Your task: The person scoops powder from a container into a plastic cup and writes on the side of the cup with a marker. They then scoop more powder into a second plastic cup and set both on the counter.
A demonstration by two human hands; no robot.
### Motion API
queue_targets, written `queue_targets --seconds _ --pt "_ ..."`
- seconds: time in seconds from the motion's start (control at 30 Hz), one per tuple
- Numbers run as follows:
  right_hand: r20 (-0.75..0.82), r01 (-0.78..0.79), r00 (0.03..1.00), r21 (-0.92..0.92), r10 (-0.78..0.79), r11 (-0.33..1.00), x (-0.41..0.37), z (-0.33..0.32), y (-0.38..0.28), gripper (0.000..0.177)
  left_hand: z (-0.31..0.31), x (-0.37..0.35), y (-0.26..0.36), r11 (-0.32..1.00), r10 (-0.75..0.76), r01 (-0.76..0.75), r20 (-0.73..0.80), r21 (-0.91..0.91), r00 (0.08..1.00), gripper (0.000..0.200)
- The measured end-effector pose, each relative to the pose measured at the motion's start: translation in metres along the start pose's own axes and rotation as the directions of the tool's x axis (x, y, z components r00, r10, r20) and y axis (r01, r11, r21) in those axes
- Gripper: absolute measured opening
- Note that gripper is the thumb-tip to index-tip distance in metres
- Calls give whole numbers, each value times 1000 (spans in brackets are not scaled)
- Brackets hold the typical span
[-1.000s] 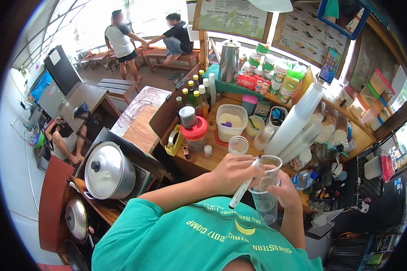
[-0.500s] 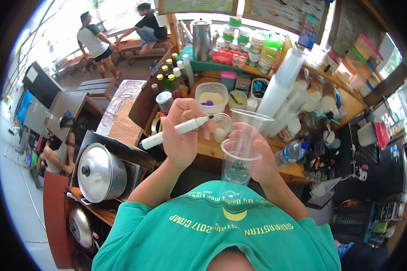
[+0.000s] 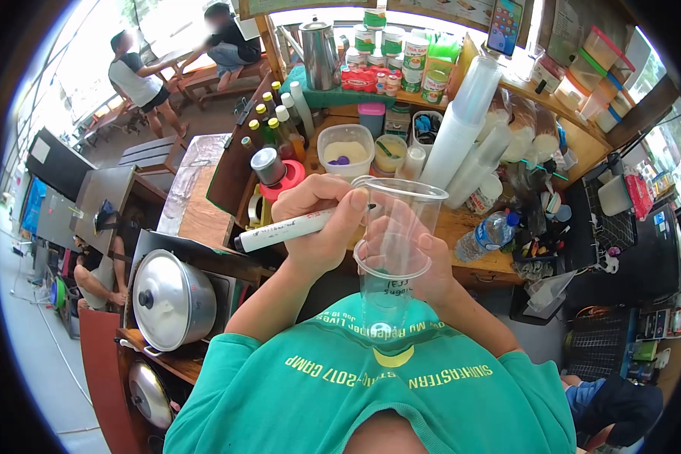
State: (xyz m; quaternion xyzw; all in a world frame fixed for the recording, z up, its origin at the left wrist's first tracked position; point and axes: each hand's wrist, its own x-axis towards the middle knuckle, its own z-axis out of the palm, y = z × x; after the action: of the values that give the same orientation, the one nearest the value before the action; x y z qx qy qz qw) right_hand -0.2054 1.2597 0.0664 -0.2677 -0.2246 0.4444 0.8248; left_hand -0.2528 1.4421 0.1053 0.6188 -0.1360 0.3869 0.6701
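My left hand (image 3: 318,219) is closed around a white marker (image 3: 286,231), its dark tip up against the side of a clear plastic cup (image 3: 420,216). My right hand (image 3: 424,261) grips that cup from behind, fingers showing through the plastic. Below it, also in my right hand, a second clear cup (image 3: 390,303) bears the handwritten words "less sugar" and overlaps my green shirt (image 3: 371,386). Another clear rim peeks out just above my left fingertips, mostly hidden.
Stacked clear cups (image 3: 461,129) lean on the wooden counter beside a tub of pale powder (image 3: 346,151). Bottles (image 3: 280,136) line the left side. A water bottle (image 3: 486,238) stands right, a large pot (image 3: 174,299) lower left. People (image 3: 140,79) are beyond the counter; another person (image 3: 613,408) is lower right.
The marker has come rightward to the upper cup, and my left hand has closed in beside my right. The view has shifted slightly, bringing a person into the lower right.
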Motion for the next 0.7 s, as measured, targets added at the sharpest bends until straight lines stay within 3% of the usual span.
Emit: queue_targets --seconds 0.17,0.27,0.5,0.7 --pt "1 26 1000 -3 -26 1000 3 3 6 91 4 8 6 980 176 -176 15 95 984 11" --pt "40 27 999 -2 -27 1000 7 2 10 90 -3 11 17 944 214 -238 123 230 969 10" --pt "43 45 998 18 -46 999 11 5 20 87 -13 11 18 896 290 -335 188 290 938 9" --pt "56 52 997 21 -53 998 16 9 25 89 -13 11 23 921 318 -329 85 209 944 14"
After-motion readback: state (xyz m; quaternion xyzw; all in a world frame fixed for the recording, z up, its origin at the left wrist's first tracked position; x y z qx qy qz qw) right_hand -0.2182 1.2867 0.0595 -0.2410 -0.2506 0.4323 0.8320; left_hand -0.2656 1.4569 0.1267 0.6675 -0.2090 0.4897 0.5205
